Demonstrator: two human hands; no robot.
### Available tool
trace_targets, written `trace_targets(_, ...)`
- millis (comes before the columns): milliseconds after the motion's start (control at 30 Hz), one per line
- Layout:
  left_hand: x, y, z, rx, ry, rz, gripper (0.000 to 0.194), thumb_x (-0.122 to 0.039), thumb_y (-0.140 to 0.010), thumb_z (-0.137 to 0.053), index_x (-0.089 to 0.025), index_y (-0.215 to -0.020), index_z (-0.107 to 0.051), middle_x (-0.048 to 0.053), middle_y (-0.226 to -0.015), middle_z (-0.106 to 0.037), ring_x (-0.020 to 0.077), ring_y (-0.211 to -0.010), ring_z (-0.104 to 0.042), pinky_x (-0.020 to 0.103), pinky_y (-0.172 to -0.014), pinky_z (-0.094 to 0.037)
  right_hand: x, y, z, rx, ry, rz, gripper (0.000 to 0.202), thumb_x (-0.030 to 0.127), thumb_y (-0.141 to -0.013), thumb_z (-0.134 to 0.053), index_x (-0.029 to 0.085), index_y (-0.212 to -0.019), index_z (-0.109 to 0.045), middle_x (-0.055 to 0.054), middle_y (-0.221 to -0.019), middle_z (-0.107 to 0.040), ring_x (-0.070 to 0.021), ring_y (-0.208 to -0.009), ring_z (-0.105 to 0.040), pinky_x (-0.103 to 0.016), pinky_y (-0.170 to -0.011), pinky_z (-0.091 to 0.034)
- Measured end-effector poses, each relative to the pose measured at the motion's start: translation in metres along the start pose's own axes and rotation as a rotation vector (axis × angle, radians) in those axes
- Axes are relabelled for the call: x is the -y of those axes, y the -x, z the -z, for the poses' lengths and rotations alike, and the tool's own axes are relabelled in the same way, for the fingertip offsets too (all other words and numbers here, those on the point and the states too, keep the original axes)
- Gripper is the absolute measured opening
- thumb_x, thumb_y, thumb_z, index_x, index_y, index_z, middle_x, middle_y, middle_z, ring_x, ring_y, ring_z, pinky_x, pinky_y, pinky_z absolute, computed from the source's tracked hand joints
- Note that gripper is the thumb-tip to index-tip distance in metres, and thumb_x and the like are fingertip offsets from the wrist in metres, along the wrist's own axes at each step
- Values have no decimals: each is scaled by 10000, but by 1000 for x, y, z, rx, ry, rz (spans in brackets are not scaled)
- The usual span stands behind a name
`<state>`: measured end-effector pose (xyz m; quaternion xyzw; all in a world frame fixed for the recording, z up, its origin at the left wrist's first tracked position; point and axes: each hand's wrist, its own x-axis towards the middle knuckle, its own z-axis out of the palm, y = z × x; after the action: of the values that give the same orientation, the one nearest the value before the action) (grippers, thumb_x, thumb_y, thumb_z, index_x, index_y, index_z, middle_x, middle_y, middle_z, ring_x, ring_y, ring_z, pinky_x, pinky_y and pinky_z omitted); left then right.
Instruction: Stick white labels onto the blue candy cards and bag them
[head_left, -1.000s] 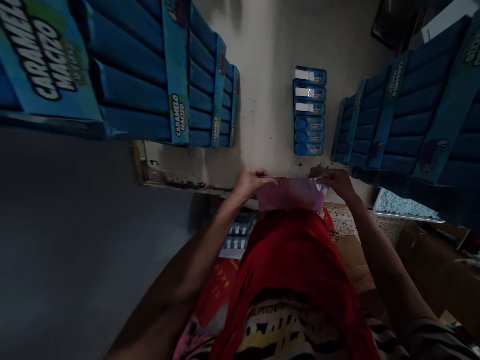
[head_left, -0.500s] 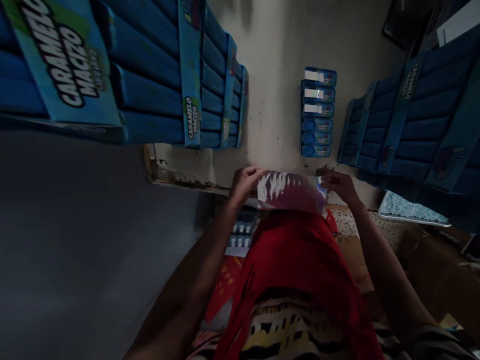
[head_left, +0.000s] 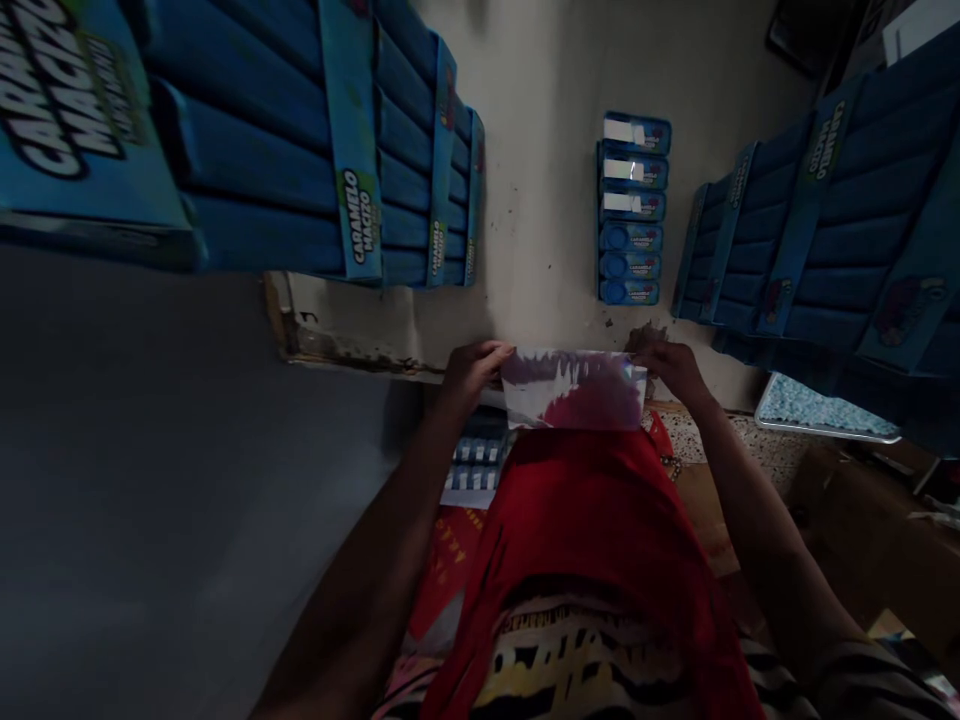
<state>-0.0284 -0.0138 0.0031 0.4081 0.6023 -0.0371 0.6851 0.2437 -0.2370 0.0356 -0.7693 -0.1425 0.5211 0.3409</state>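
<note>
A shiny, see-through plastic sheet (head_left: 574,390) is stretched between my two hands, in front of my red apron at the table's near edge. My left hand (head_left: 474,372) pinches its left end between thumb and fingers. At the other end, my right hand (head_left: 670,365) grips the upper right corner, fingers partly hidden in shadow. Whether the sheet is a single layer or a bag I cannot tell. Beyond it on the table lies a row of small blue boxes (head_left: 630,238); the far three carry white strips, the near three show round blue shapes.
Blue "Caramelo Macizo" boxes are stacked high at left (head_left: 255,150) and at right (head_left: 862,200) on the pale table (head_left: 525,200). A tray of bluish granules (head_left: 825,408) sits lower right. Cardboard boxes (head_left: 862,530) stand below it. More small packs (head_left: 476,465) lie beneath the table edge.
My left hand has shifted slightly left, and the plastic sheet now hangs flatter and smoother between both hands. The view has moved a little.
</note>
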Motion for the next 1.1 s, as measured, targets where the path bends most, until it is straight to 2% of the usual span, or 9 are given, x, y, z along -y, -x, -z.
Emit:
trace_targets(233, 9, 3, 2, 30, 15, -15, 380, -512, -654, -828, -179, -825, -760, 40, -711, -722, 200, -651, -666, 283, -574, -524, -5, 9, 3, -7, 29, 39, 464, 677, -783, -745, 214, -770, -771, -7, -717, -708, -186, -720, -633, -293, -682, -518)
trace_targets(400, 0, 4, -15, 78, 71, -11, 528, -589, -611, -871, -158, -900, -774, 48, -787, -751, 205, -697, -688, 304, -650, -563, -11, 12, 17, -157, -18, 24, 392, 582, -746, -802, 209, -864, -808, -18, -792, -755, -198, -754, -647, -313, -714, -515)
trace_targets(533, -7, 1, -30, 122, 97, -8, 584, -602, -565, -897, -138, -898, -777, 65, -829, -768, 210, -727, -699, 298, -668, -561, -17, 9, 28, -221, -37, 43, 339, 539, -719, -814, 204, -759, -777, -7, -743, -722, -183, -735, -622, -305, -720, -489)
trace_targets(633, -5, -2, -40, 140, 78, -26, 536, -586, -581, -873, -135, -856, -782, 59, -788, -760, 214, -719, -694, 300, -664, -554, -20, 4, 29, -326, 20, 14, 406, 595, -796, -720, 191, -755, -748, -10, -710, -687, -188, -724, -609, -299, -688, -477)
trace_targets(700, -3, -4, -47, 58, 33, -121, 458, -553, -623, -842, -138, -811, -789, 39, -738, -741, 191, -693, -665, 280, -654, -535, -19, 6, 26, -393, 233, 4, 443, 588, -895, -625, 171, -857, -771, -54, -805, -730, -224, -813, -644, -321, -742, -499)
trace_targets(800, 0, -4, -58, -112, 0, -236, 378, -503, -687, -797, -144, -807, -807, 26, -723, -739, 177, -697, -652, 262, -658, -524, -7, 24, 8, -513, 699, 61, 452, 510, -984, -584, 142, -1177, -763, -172, -1164, -750, -315, -1096, -642, -412, -924, -510)
trace_targets(867, 1, -1, -63, -153, 10, -223, 367, -490, -719, -767, -147, -843, -818, 23, -738, -746, 179, -697, -657, 268, -659, -533, 6, 40, -15, -546, 864, 174, 465, 438, -1014, -579, 147, -1360, -685, -204, -1317, -694, -344, -1210, -600, -476, -1016, -492)
trace_targets(1000, -2, 9, -65, -115, 36, -174, 339, -447, -740, -727, -148, -872, -818, 20, -754, -748, 171, -681, -655, 271, -665, -544, 40, 47, -81, -358, 786, 483, 418, 295, -1083, -442, 198, -1450, -616, -156, -1359, -678, -292, -1240, -606, -455, -1108, -487)
trace_targets(1100, -7, 15, -63, -51, 61, -159, 307, -425, -733, -737, -152, -852, -809, 13, -720, -728, 158, -659, -638, 257, -659, -534, 56, 25, -124, -211, 769, 528, 414, 265, -1084, -449, 169, -1456, -604, -177, -1435, -636, -294, -1273, -595, -449, -1132, -479)
